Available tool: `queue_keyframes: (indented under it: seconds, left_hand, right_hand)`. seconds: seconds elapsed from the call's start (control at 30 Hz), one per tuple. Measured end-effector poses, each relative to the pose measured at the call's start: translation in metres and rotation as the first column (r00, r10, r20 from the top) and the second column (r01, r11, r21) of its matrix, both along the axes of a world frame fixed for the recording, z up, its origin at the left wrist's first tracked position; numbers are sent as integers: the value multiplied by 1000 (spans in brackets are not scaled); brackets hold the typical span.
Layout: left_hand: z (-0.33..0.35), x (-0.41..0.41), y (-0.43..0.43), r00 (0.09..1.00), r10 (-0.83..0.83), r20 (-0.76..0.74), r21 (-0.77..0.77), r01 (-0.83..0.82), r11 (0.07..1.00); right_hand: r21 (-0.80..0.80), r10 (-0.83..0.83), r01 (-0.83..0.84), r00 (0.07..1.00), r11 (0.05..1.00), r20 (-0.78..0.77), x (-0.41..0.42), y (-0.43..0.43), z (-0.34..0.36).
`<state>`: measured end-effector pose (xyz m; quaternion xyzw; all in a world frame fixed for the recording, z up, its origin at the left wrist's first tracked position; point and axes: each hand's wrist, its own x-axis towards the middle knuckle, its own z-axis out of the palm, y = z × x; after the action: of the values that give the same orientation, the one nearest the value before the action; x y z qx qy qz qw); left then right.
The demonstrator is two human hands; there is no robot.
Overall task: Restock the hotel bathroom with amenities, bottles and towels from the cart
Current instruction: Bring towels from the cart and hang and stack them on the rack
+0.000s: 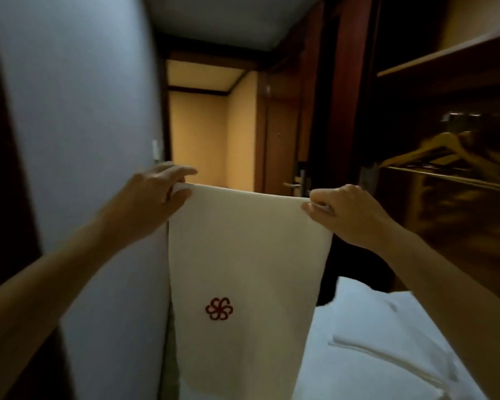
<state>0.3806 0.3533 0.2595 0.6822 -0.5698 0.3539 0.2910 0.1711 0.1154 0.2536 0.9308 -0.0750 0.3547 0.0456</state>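
A cream towel (243,255) with a dark red flower emblem hangs straight down in front of me, held up by its top edge. My left hand (153,194) pinches the top left corner. My right hand (341,212) grips the top right corner. The towel's lower end runs out of view at the bottom.
A stack of folded white towels (387,342) lies at the lower right. A pale wall (84,140) runs along the left. An open wooden wardrobe (445,174) with hangers (433,153) is on the right. Ahead, a narrow hallway leads to a wooden door with a handle (293,184).
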Motion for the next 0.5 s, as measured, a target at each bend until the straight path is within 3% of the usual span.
queue_keyframes:
  seconds: [0.3, 0.5]
  left_hand:
    - [19, 1, 172, 929, 363, 76, -10, -363, 932]
    - [17, 12, 285, 841, 535, 74, 5, -537, 843]
  right_hand:
    - [-180, 382, -357, 914, 917, 134, 96, 115, 13]
    - [-219, 497, -454, 840, 864, 218, 153, 218, 14]
